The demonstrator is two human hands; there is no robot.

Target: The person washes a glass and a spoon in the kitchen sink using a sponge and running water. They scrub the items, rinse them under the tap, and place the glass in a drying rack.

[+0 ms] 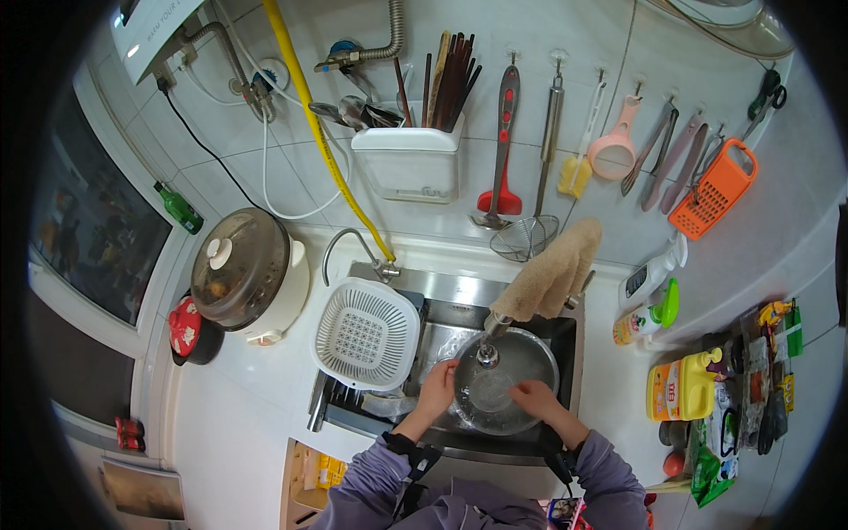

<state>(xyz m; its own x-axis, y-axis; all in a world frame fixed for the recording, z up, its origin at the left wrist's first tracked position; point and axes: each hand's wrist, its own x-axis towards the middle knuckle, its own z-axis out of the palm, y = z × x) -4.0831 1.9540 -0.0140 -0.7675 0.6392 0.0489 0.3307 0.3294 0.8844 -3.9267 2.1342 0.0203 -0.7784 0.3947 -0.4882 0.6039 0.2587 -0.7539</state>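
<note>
A round stainless steel basin [544, 354] stands in the sink [457, 315] beneath the faucet head [487, 356]. Its inside looks wet, and water seems to be in it. My left hand [437, 392] grips the basin's left rim. Over the basin's right part is my right hand [534, 401], its fingers curled inward. Whether those fingers hold something small cannot be made out. A beige towel [553, 271] drapes over the faucet's body. Left of the basin, a white plastic drain basket [366, 333] rests across the sink.
A steamer pot [242, 271] with a clear lid stands on the left counter. Spray bottles [652, 271] and a yellow detergent jug [681, 385] line the right side. Utensils, including a wire skimmer [527, 237], hang behind the sink. A white holder [411, 165] carries chopsticks and spoons.
</note>
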